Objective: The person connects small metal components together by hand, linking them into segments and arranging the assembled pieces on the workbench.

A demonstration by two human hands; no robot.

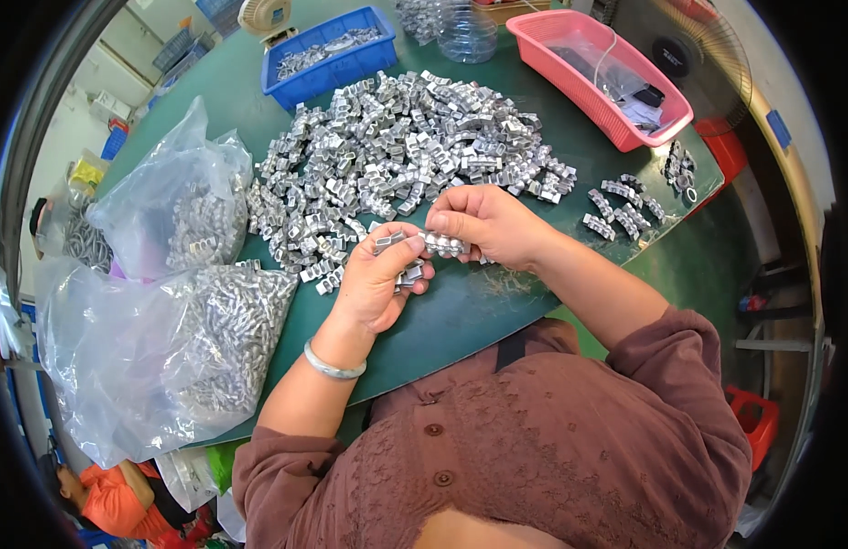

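My left hand [362,285] is closed around a few small silver metal links [409,274], which show between its fingers. Pinched in my right hand [497,224] is a short strip of silver metal links [444,244] with a bumpy, rounded face. The fingertips of both hands meet at this strip, just above the near part of the table. Right behind them spreads a large heap of loose metal links [406,146]. Several curved link strips [622,209] lie apart to the right.
Clear plastic bags [113,339] full of metal parts crowd the left side of the green table [397,343]. A blue bin [351,69] and a pink basket [625,128] stand along the far side. A person in orange [118,501] is at lower left.
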